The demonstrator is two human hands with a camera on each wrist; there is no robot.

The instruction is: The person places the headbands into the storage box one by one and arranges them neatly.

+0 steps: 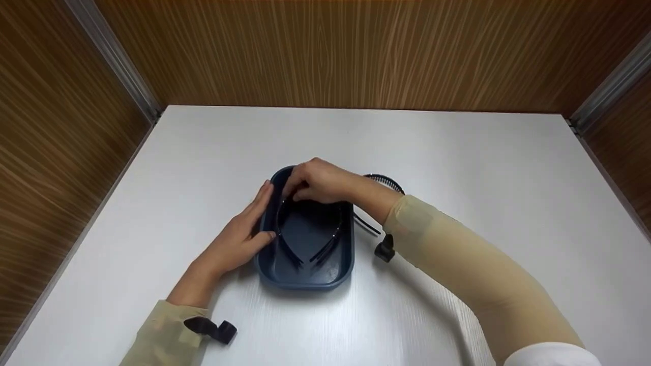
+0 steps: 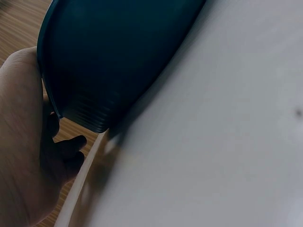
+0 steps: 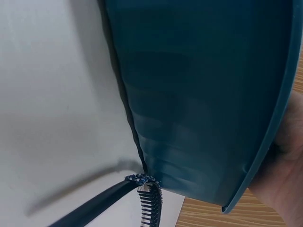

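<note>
Head view: blue tray (image 1: 305,277) contains dark headbands (image 1: 308,239); both hands touch it.

A white table (image 1: 457,168) carries a dark blue tray (image 1: 305,277) and, just beside it, a black headband (image 1: 389,182).

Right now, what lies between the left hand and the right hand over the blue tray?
In the head view, only the blue tray's left rim and the curved top of a dark headband inside it separate the left hand from the right hand.
</note>
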